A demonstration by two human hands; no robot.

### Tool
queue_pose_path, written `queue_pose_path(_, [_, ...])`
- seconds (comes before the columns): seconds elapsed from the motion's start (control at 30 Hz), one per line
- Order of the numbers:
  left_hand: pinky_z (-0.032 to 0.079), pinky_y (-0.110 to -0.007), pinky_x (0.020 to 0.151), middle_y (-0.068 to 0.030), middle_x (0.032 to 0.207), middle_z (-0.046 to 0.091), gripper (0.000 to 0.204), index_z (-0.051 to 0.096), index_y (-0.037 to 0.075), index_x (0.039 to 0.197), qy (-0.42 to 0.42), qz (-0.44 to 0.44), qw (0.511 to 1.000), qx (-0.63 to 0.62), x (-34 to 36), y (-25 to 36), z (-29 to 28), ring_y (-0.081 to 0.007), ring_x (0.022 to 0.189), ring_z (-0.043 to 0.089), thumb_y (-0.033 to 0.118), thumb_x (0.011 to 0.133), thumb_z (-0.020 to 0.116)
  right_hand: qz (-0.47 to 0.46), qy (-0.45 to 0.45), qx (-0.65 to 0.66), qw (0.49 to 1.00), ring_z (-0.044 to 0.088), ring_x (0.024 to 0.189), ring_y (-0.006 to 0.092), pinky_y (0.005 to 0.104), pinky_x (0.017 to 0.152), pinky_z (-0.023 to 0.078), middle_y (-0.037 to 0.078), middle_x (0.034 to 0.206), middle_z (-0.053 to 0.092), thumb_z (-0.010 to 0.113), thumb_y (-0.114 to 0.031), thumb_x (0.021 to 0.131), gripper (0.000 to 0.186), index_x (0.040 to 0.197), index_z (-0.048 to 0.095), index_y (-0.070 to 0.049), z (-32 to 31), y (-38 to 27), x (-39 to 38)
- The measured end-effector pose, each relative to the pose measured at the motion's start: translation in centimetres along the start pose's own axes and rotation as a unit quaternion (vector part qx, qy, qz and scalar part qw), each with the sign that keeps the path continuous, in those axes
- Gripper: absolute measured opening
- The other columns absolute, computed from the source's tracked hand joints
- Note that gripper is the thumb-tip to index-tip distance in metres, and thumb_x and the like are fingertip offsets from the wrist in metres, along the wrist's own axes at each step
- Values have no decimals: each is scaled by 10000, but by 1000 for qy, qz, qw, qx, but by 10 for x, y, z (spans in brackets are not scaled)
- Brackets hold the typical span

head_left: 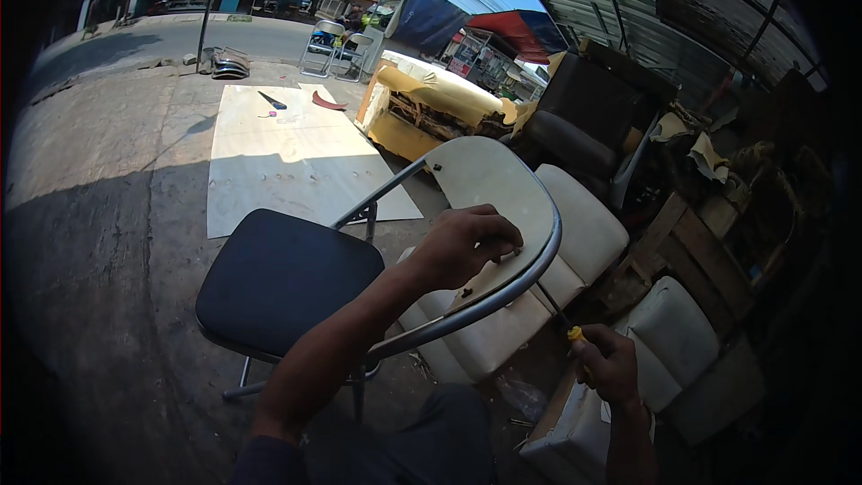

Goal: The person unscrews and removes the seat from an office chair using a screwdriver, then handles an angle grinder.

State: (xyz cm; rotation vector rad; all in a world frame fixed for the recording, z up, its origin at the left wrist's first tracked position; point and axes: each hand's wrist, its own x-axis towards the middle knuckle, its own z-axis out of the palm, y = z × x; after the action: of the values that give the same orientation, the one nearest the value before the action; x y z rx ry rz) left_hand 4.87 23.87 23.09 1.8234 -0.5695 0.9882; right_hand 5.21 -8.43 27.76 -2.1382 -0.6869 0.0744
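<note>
A folding chair with a dark padded seat [287, 274] and a bent metal frame [548, 251] stands before me, a cream back panel [498, 184] inside that frame. My left hand [471, 242] is on this panel, fingers curled and pinched at its surface; whatever they hold is too small to make out. My right hand [606, 364] grips the yellow handle of a screwdriver [575, 333], below right of the frame, its shaft rising toward the rim. A small dark piece [465, 293] sits at the panel's lower edge.
A pale board [260, 162] lies behind the chair with scissors [277, 104] on it. Cream padded seats [584, 216] crowd the right, below a dark armchair [593, 126] and beside wooden scraps [691, 260]. A yellow-foam sofa [417, 130], more folding chairs [319, 49] and a street [117, 40] are beyond.
</note>
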Motion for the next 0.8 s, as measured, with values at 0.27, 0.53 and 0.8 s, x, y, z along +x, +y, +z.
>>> queue_pose_path(0.27, [545, -367, 714, -115, 913, 675, 82, 721, 25, 985, 91, 17, 995, 27, -5, -2, 15, -274, 798, 694, 48, 921, 677, 3, 3, 3, 1000, 612, 606, 73, 247, 535, 492, 44, 819, 707, 705, -170, 925, 241, 1072, 714, 21, 0, 1, 2])
queue_pose_path(0.53, [545, -290, 751, -102, 964, 702, 222, 712, -35, 1153, 143, -218, 954, -150, -15, -10, -14, -119, 757, 661, 69, 981, 617, -22, 3, -44, 999, 632, 675, 69, 249, 582, 505, 49, 831, 726, 695, -167, 928, 241, 1082, 728, 15, -1, 1, 3])
queue_pose_path(0.8, [535, -295, 834, -109, 1036, 693, 276, 695, -22, 1216, 65, -202, 918, -336, -21, 4, -1, -146, 901, 649, 133, 989, 668, 0, -1, -17, 1000, 636, 677, 73, 250, 580, 515, 43, 838, 727, 706, -169, 920, 241, 1079, 730, 12, 0, 3, 7])
